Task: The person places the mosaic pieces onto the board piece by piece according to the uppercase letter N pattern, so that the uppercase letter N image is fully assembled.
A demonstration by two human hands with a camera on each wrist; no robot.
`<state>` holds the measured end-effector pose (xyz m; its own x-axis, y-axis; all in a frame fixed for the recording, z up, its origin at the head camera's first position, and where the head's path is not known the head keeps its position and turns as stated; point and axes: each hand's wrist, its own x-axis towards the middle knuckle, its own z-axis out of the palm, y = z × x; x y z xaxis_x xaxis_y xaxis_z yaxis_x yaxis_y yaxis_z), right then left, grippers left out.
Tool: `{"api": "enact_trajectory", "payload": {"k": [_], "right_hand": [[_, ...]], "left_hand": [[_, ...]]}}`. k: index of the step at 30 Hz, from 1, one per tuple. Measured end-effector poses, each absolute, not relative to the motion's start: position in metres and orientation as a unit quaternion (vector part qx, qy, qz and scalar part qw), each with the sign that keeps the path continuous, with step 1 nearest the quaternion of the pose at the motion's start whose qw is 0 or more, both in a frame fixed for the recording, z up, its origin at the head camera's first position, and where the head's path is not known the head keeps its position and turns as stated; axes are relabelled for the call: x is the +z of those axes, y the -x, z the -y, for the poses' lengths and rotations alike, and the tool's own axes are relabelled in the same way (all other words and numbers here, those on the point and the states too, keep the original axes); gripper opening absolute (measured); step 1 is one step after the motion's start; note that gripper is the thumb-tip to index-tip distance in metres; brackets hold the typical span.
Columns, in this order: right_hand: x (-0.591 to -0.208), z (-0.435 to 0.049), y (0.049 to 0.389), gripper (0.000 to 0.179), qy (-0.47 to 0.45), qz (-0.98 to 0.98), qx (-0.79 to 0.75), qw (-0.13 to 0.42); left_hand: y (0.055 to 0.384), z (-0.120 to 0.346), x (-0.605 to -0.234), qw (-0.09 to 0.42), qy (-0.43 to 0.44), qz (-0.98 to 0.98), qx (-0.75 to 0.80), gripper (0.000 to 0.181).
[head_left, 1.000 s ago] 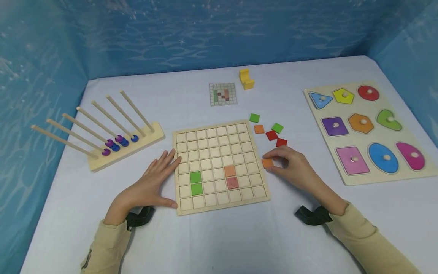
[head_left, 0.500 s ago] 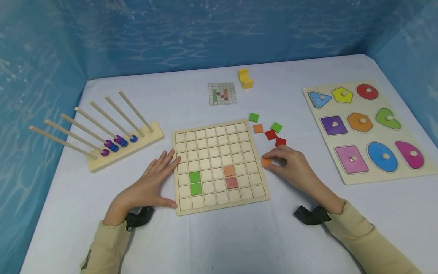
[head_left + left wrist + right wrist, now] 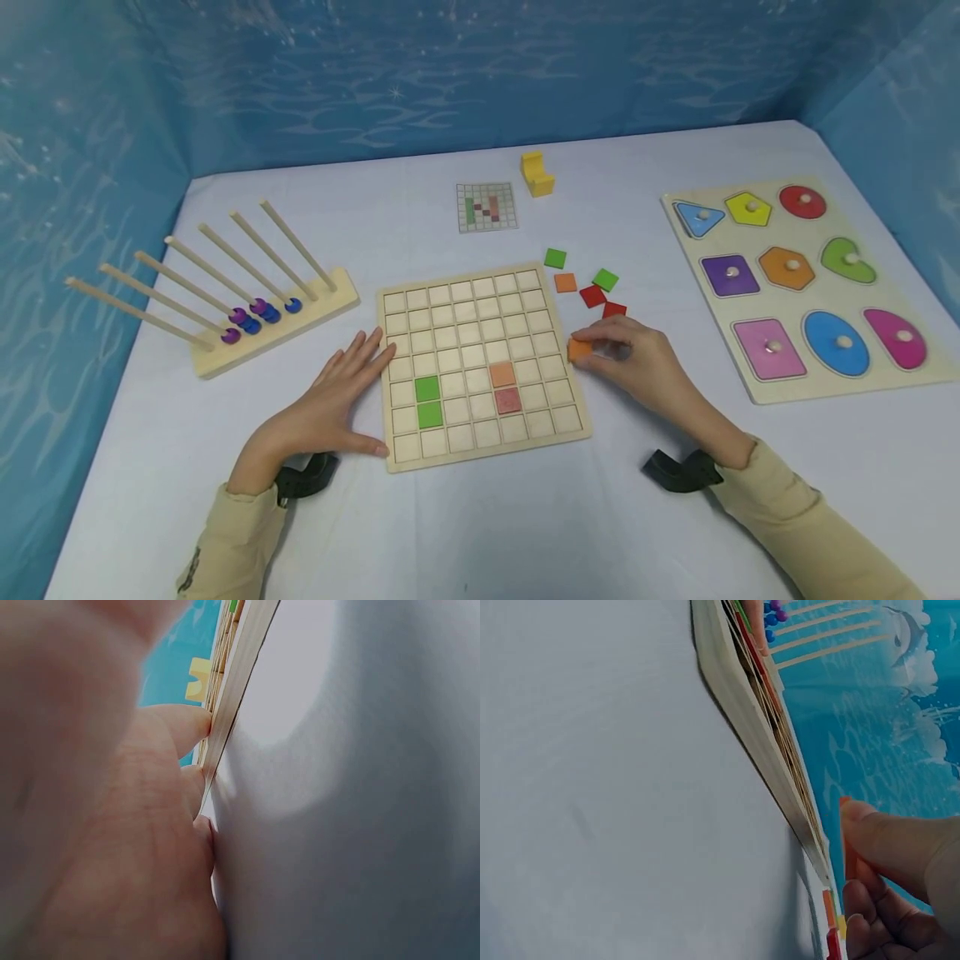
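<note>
A square wooden grid board (image 3: 472, 332) lies on the white table, with two green tiles (image 3: 428, 402), an orange tile (image 3: 502, 374) and a red tile (image 3: 507, 401) in its cells. My left hand (image 3: 318, 417) has its fingers spread, and its fingertips and thumb touch the board's left edge. At the board's right edge, my right hand (image 3: 641, 358) pinches another orange tile (image 3: 578, 349) between thumb and fingers. In the right wrist view this orange tile (image 3: 847, 844) stands on edge, apart from the board.
Loose green, orange and red tiles (image 3: 592, 296) lie right of the board. Behind it are a pattern card (image 3: 487, 207) and a yellow stand (image 3: 537, 175). A bead rack with pegs (image 3: 277, 325) stands left; a knobbed shape puzzle (image 3: 813, 300) lies right.
My right hand has shifted slightly left with the orange tile, up to the board's right edge. My left hand stays at the board's left edge.
</note>
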<state>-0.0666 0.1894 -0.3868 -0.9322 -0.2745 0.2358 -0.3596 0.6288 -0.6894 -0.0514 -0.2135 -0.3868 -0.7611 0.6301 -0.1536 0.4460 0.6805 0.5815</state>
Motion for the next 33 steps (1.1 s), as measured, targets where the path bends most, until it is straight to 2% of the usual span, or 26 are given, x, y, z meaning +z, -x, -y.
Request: {"api": "enact_trajectory", "payload": {"k": [8,20,25,33], "right_hand": [[-0.378,-0.169,0.074,0.029,-0.203,0.876,0.435,0.039],[-0.377,-0.125,0.089,0.027,-0.236,0.851,0.469,-0.032],[-0.381,-0.121,0.092,0.026,-0.231,0.853,0.465,-0.063],[-0.376,-0.120,0.097,0.026,-0.267,0.850,0.449,-0.070]], "left_hand": [[0.051,0.214,-0.389,0.171,-0.303,-0.898,0.268,0.125],[0.051,0.213,-0.387,0.172,-0.300,-0.900,0.265,0.125],[0.051,0.213,-0.387,0.171,-0.302,-0.899,0.266,0.125],[0.052,0.213,-0.387,0.171,-0.302,-0.900,0.264,0.125]]}}
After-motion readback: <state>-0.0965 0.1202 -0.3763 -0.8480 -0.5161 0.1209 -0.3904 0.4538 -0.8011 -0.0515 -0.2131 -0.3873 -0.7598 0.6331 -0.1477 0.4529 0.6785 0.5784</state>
